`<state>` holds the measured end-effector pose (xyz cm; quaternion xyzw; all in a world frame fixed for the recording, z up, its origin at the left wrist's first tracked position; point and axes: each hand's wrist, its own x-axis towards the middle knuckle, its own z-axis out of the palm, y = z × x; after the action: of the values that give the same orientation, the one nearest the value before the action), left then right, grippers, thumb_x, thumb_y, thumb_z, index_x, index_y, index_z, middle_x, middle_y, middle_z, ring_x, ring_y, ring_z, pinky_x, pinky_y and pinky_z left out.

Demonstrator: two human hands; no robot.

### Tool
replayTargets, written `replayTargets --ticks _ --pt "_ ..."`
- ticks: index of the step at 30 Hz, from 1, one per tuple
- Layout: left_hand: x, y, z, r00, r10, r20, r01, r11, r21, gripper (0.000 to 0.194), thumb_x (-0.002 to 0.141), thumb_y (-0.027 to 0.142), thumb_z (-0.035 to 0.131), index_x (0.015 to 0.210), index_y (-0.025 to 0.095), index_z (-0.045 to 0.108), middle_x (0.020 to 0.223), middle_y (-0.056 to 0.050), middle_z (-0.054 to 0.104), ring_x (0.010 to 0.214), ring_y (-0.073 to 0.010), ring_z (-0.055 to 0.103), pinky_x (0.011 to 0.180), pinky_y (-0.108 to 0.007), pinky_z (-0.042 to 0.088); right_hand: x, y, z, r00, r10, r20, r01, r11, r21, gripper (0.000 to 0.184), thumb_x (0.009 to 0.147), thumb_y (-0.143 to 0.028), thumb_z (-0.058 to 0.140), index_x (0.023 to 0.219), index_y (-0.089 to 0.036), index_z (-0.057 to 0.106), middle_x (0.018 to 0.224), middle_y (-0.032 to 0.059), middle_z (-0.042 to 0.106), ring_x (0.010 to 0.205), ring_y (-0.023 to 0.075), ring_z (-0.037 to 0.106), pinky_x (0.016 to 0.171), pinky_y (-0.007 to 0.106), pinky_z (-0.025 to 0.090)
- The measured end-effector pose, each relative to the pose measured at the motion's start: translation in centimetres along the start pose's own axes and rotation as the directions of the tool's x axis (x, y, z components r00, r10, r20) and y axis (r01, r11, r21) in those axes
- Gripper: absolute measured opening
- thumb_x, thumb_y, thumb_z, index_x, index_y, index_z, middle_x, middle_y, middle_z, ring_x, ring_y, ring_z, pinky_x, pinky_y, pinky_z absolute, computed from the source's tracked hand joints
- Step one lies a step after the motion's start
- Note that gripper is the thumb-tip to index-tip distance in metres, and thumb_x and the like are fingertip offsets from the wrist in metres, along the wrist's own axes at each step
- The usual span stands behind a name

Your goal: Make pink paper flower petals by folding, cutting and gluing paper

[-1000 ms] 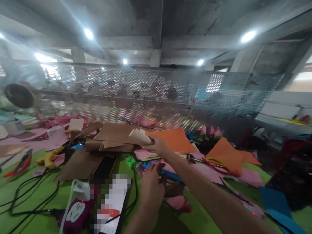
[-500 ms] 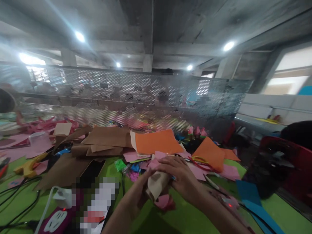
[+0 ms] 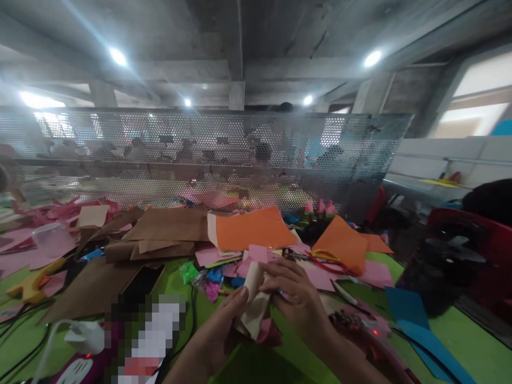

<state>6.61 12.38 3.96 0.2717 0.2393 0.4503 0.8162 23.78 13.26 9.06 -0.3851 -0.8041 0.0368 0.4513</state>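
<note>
In the middle of the head view, my left hand (image 3: 226, 320) wraps round the lower left side of a cream rolled sheet (image 3: 256, 304), its thumb along the side. My right hand (image 3: 294, 293) has bent fingers on the same roll from the upper right. A crumpled pink piece (image 3: 270, 332) sticks out at the bottom of the roll. Whether the sheet is paper or felt, I cannot tell. Behind the hands lie pink sheets (image 3: 256, 254), and small bags in green (image 3: 188, 272) and magenta (image 3: 212, 290) are just left of them.
Orange sheets (image 3: 252, 230) and brown sheets (image 3: 168, 224) cover the back of the green table (image 3: 256, 368). Red-and-yellow-handled scissors (image 3: 328, 257) lie to the right, near a corded device with a red light (image 3: 375, 332) and blue sheets (image 3: 412, 314). A purple power strip (image 3: 78, 370) sits front left.
My right hand has drawn back from over the top, its fingers now bent at the roll's side. The cream sheet now stands up as a visible roll. The view has shifted slightly.
</note>
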Motion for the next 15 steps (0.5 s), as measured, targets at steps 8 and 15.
replayTargets --ticks 8,15 --pt "-0.2 0.6 0.4 0.997 0.071 -0.029 -0.070 0.997 0.031 0.060 0.074 0.025 0.076 0.128 0.015 0.052 0.095 -0.010 0.071 0.076 -0.0199 0.067 0.066 -0.028 0.052 0.6 -0.4 -2.2 0.895 0.431 0.114 -0.388 0.626 0.677 0.015 0.066 -0.010 0.050 0.069 -0.023 0.055 0.120 0.0058 0.067 0.122 0.0278 0.051 0.095 0.044 0.042" --pt "-0.8 1.9 0.7 0.996 0.078 -0.035 -0.077 0.997 0.014 0.055 0.076 0.027 0.071 0.128 0.018 0.056 0.100 -0.009 0.071 0.086 -0.0229 0.068 0.076 -0.030 0.050 1.9 -0.6 -4.6 0.830 0.520 0.202 -0.332 0.168 0.928 0.011 0.071 -0.025 0.061 0.066 -0.025 0.051 0.064 -0.0004 0.056 0.070 0.0214 0.058 0.070 0.035 0.047"
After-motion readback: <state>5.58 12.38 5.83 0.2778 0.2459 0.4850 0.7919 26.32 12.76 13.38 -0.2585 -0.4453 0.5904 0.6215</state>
